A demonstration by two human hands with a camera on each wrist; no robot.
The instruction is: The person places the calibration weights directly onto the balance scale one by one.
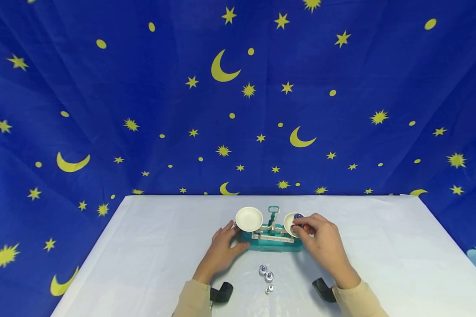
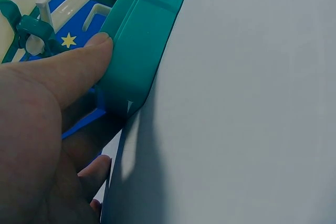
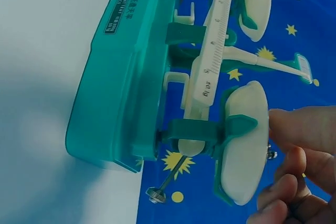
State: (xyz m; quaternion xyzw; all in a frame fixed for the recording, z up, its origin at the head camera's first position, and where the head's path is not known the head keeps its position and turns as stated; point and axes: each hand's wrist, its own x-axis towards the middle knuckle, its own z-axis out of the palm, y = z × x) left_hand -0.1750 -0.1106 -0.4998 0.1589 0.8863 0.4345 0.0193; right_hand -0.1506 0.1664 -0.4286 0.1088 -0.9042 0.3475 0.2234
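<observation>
Near the balance (image 1: 273, 245), only the head view shows four loose weights (image 1: 269, 277)

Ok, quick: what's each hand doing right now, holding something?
Left hand: holding the teal balance scale.
Right hand: at the right pan; can't tell whether it's holding anything.

The balance (image 1: 275, 247) is teal with cream pans (image 1: 249, 219), the blue backdrop (image 1: 166, 105) patterned with yellow moons (image 1: 219, 74) and stars (image 1: 228, 16).

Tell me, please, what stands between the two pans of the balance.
In the head view, a green post on the balance stands between the left pan and right pan.
</observation>
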